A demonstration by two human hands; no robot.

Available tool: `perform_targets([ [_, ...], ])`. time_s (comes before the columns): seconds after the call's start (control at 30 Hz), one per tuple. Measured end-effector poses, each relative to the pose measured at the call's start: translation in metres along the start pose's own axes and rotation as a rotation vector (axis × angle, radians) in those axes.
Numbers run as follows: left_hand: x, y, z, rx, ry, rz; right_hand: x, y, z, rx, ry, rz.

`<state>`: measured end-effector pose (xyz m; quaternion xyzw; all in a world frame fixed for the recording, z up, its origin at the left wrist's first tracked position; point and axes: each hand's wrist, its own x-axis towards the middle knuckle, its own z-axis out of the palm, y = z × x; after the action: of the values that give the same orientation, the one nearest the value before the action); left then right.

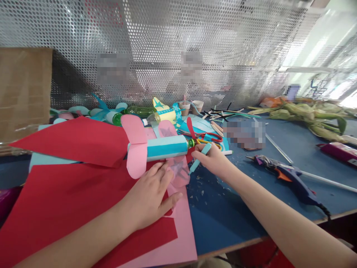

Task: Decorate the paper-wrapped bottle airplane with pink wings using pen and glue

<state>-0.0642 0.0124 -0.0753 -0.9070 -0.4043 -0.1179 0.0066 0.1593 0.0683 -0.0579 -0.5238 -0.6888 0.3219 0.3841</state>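
Observation:
My left hand (152,195) lies flat with fingers spread on a pink paper sheet (178,238) and red paper sheets (64,208), touching a pink wing piece with a star (178,169). Just above it sits a bottle plane (164,147) with a teal body, pink tail fins and a red propeller. My right hand (213,160) is closed around a teal pen (200,157), held near the plane's nose, with the tip pointing down towards the pink wing.
A blue glue gun (290,176) lies on the blue table (237,208) at right. Beyond it lie corn husks (312,113), sticks, paper cups (191,107), green bottles and paper craft pieces. A perforated metal screen (178,44) closes the back, people behind it. Cardboard (25,89) stands at left.

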Motion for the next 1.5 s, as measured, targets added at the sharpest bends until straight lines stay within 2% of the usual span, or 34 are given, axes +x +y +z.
perform_targets([
  [0.1,0.000,0.000,-0.001,-0.015,0.017,-0.002,-0.001,-0.002,0.000,0.014,-0.027,0.020],
  [0.23,0.001,0.002,-0.005,-0.069,0.014,0.004,0.000,-0.003,-0.001,-0.005,0.014,-0.016],
  [0.53,0.005,0.007,-0.014,-0.070,-0.038,0.004,-0.001,-0.002,-0.001,0.007,-0.053,-0.033],
  [1.5,0.003,0.006,-0.011,-0.057,-0.019,0.022,-0.002,-0.003,0.002,0.057,-0.107,-0.014],
])
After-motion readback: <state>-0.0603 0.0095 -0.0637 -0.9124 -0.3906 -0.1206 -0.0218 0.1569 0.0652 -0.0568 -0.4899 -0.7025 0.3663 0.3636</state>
